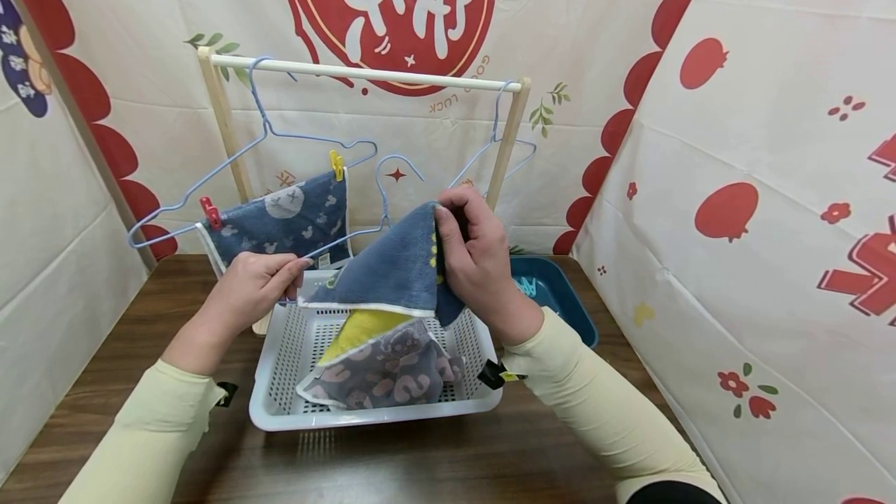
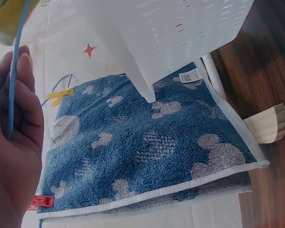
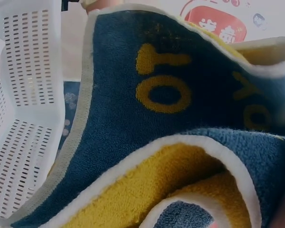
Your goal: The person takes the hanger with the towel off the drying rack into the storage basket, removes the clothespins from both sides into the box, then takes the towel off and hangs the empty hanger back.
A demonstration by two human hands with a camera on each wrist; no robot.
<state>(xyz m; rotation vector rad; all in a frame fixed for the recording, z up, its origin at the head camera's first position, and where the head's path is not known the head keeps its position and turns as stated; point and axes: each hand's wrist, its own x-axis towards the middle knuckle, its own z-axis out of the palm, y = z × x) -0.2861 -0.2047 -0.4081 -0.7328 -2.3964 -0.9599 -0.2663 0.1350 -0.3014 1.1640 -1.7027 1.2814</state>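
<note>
My left hand [image 1: 253, 286] grips one end of a blue wire hanger [image 1: 348, 236], whose hook points up over the basket. A blue towel [image 1: 392, 271] with a white border lies folded over the hanger's other side, and my right hand [image 1: 481, 255] pinches its upper right part. Yellow lettering and a yellow reverse show on this towel [image 3: 118, 90] in the right wrist view. Below both hands, a white perforated basket [image 1: 378, 415] holds a grey towel with pink patterns [image 1: 392, 368] and a yellow piece of cloth [image 1: 360, 330].
Behind the basket stands a rack with a white rail [image 1: 364, 75]. On its left, a hanger [image 1: 203, 177] carries a blue patterned towel [image 1: 280, 216] clipped by a red peg [image 1: 210, 212] and a yellow peg [image 1: 337, 165]. Another hanger [image 1: 495, 138] hangs at right, above a dark blue tray [image 1: 577, 309] with light-blue pegs.
</note>
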